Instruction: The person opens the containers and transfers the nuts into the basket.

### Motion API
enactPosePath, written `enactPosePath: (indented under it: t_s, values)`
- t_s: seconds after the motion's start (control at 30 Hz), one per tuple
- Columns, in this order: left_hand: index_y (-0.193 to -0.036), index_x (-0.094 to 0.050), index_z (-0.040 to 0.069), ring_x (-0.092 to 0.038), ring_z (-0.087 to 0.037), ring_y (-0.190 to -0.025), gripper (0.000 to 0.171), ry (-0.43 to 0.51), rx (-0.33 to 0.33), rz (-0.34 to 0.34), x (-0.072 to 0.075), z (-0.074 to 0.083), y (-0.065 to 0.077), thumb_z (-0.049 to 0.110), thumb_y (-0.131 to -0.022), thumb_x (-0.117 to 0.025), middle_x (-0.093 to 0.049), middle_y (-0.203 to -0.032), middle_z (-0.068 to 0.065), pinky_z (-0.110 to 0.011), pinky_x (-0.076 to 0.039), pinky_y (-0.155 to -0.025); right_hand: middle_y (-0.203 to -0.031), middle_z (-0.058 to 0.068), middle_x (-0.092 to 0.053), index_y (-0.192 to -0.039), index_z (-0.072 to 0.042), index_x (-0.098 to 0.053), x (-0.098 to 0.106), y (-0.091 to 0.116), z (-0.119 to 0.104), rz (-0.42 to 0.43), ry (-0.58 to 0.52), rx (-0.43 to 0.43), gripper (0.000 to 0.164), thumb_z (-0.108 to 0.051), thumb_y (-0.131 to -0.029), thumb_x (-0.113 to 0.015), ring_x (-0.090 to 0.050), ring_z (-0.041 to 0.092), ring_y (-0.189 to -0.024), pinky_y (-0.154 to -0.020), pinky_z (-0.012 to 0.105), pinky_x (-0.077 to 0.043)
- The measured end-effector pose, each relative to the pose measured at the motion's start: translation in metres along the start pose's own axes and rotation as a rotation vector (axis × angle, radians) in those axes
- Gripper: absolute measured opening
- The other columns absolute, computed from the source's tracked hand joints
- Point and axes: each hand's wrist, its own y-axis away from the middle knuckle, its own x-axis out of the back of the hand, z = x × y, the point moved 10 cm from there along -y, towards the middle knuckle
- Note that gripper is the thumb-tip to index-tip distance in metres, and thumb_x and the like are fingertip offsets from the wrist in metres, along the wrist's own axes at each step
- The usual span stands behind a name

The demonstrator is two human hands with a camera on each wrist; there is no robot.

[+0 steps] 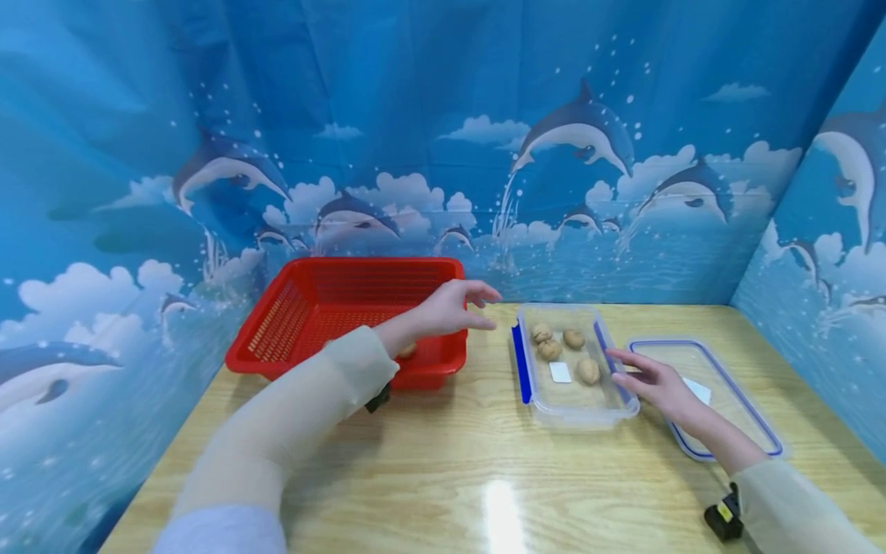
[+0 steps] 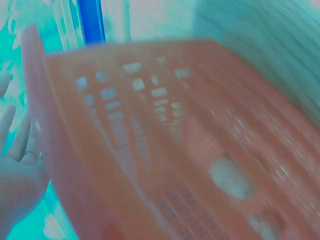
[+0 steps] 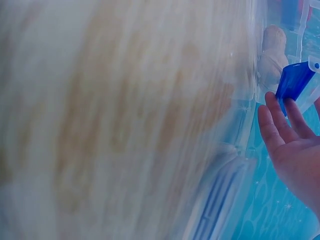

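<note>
Walnuts (image 1: 550, 351) in clear container (image 1: 581, 415), white label-like square (image 1: 560, 372) beside them

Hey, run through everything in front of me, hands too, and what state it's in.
Red basket: upright, walnuts inside
Clear container: open, four walnuts inside
Lid: off, lying flat
Left latch: unfastened
Left hand: empty
Right hand: at container's right side
</note>
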Motion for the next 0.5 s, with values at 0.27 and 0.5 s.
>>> enactPosePath:
  t_s: [0.27,0.5]
  values:
    - [-0.13,-0.06,0.014,-0.054,-0.019,-0.115,0.047,-0.02,-0.086,-0.127,-0.053,0.027,-0.026,0.022,-0.086,-0.076,-0.061,-0.125,0.001,-0.024,-0.049,-0.083,-0.145,0.032,-0.036,-0.145,0.005,-0.039,0.0,0.0,0.001,0.002,0.0,-0.009,0.053,-0.022,-0.101,-0.054,-0.044,0.048,-0.124,-0.085,0.01,-0.04]
    - [-0.13,-0.06,0.011,-0.054,-0.021,-0.117,0.047,0.057,-0.095,-0.151,-0.087,0.028,-0.045,0.018,-0.086,-0.076,-0.061,-0.124,0.001,-0.024,-0.047,-0.089,-0.145,0.031,-0.036,-0.144,0.005,-0.039,0.0,-0.001,-0.001,0.0,0.004,0.004,0.052,-0.021,-0.101,-0.054,-0.043,0.047,-0.125,-0.086,0.01,-0.04]
